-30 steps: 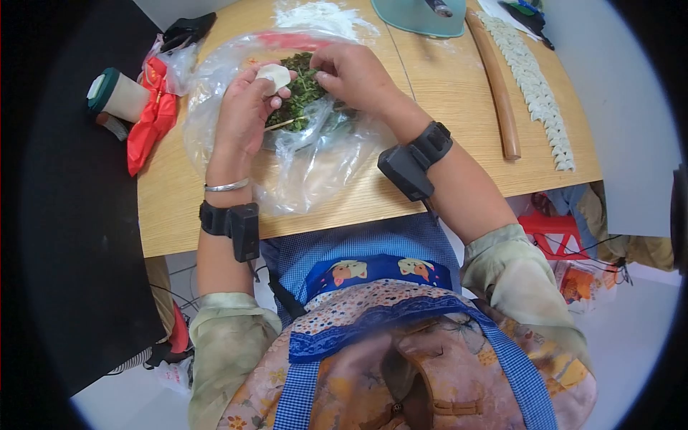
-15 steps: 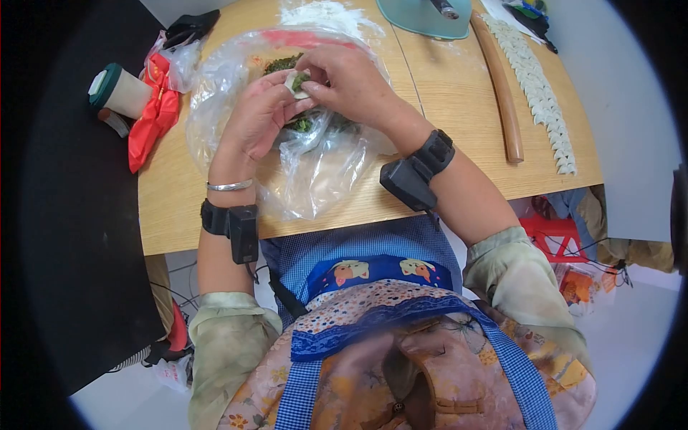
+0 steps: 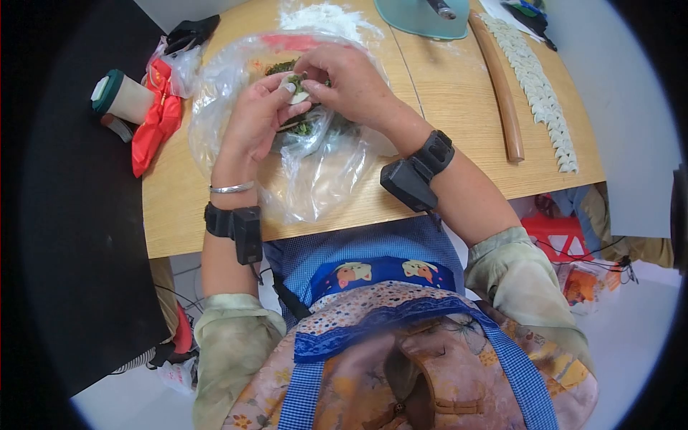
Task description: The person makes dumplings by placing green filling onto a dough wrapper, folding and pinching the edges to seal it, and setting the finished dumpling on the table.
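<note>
Over an open plastic bag [image 3: 319,175], both of my hands pinch one small dumpling [image 3: 299,96], a pale dough wrapper with green filling showing at its top. My left hand [image 3: 252,120] grips its left side between thumb and fingers. From the right, my right hand [image 3: 352,82] presses the wrapper's edge with curled fingers and thumb. Chopped green filling [image 3: 299,129] lies in the bag just beneath, partly covered by the hands and the plastic.
Rows of finished dumplings [image 3: 534,86] line the table's right side, beside a long wooden rolling pin [image 3: 499,93]. White flour [image 3: 326,20] is spread at the back, near a greenish translucent board [image 3: 412,18]. A green-lidded cup [image 3: 129,97] and red bag [image 3: 159,115] sit left.
The dumpling has turned slightly between my fingers, and my left thumb has shifted onto its upper edge. My hands stay over the bag.
</note>
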Available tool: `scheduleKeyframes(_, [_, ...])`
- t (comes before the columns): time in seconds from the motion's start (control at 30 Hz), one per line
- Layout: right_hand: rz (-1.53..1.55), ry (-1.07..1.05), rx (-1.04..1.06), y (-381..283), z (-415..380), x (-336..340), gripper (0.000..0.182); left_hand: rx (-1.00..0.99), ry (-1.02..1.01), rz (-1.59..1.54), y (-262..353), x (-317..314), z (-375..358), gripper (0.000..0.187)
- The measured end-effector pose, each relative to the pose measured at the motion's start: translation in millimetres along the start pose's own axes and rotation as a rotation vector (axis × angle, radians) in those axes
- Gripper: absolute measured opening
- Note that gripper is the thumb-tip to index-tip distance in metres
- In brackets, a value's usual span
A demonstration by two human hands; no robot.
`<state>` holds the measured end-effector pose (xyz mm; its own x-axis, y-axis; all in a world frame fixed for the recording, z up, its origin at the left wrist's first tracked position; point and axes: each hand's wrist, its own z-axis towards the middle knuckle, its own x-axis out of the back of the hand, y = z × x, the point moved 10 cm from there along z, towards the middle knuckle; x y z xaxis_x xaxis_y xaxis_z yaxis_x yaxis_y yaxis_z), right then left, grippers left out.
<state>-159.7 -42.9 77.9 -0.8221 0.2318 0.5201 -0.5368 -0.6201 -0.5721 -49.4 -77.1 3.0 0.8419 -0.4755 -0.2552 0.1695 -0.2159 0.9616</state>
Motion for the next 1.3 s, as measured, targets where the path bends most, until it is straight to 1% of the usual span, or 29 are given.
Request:
scheduleKeyframes(0.07, [-0.016, -0.016, 0.003, -0.6, -0.3, -1.1, 0.016, 0.003, -0.024, 0.0, -1.7, -1.5, 0.1, 0.028])
scheduleKeyframes(0.27, [-0.008, -0.014, 0.016, -2.4, 0.6, -0.2, 0.015, -0.021, 0.011, -0.061, 1.2, -1.6, -0.4, 0.027])
scheduleKeyframes(0.37, [-0.038, 0.031, -0.035, 0.9, 0.0, 4.2, 0.014, -0.032, 0.017, -0.067, 4.5, -2.6, -1.9, 0.027])
scheduleKeyframes(0.47, [-0.072, -0.005, -0.031, 1.8, -0.5, 1.6, 0.015, -0.037, 0.02, -0.047, 4.5, -1.9, -2.0, 0.027])
scheduleKeyframes(0.57, [-0.043, -0.006, -0.003, 1.8, -0.9, -0.5, 0.014, -0.052, 0.002, -0.052, 4.8, -3.1, -1.3, 0.027])
scheduleKeyframes(0.63, [-0.012, 0.004, 0.087, -5.0, -0.8, -1.9, 0.013, -0.061, -0.017, -0.062, 4.9, -3.8, -0.7, 0.028])
scheduleKeyframes(0.67, [-0.011, 0.005, 0.086, -6.2, -0.8, -1.6, 0.013, -0.06, -0.017, -0.061, 5.2, -4.1, -0.9, 0.028])
scheduleKeyframes(0.73, [0.036, 0.08, 0.004, -0.3, -0.1, 6.9, 0.012, -0.058, -0.008, -0.081, 6.1, -3.8, -1.0, 0.029])
scheduleKeyframes(0.87, [-0.025, 0.078, -0.035, 7.5, 0.9, 10.9, 0.013, -0.057, -0.03, -0.069, 9.3, -7.5, -2.5, 0.03])
scheduleKeyframes(0.93, [-0.064, 0.035, 0.046, 1.0, 0.7, 5.1, 0.015, -0.067, -0.001, -0.092, 8.4, -3.3, -1.2, 0.03])
scheduleKeyframes(0.97, [-0.064, 0.036, 0.045, 1.1, 0.4, 3.5, 0.015, -0.066, -0.001, -0.092, 8.0, -3.3, -1.4, 0.03])
scheduleKeyframes(1.03, [-0.045, 0.064, 0.125, -6.7, -0.3, 2.4, 0.015, -0.07, 0.009, -0.074, 7.8, -2.3, -1.6, 0.031])
scheduleKeyframes(1.07, [-0.045, 0.064, 0.125, -8.0, -1.0, 3.6, 0.015, -0.07, 0.009, -0.074, 7.9, -2.7, -1.8, 0.031])
scheduleKeyframes(1.13, [-0.094, -0.007, 0.149, -13.0, -3.2, -1.0, 0.014, -0.079, 0.006, -0.08, 9.3, -3.2, -2.2, 0.031])
scheduleKeyframes(1.3, [-0.112, -0.004, 0.144, -10.7, -2.4, -2.1, 0.013, -0.08, 0.017, -0.114, 10.8, -0.5, -3.2, 0.031])
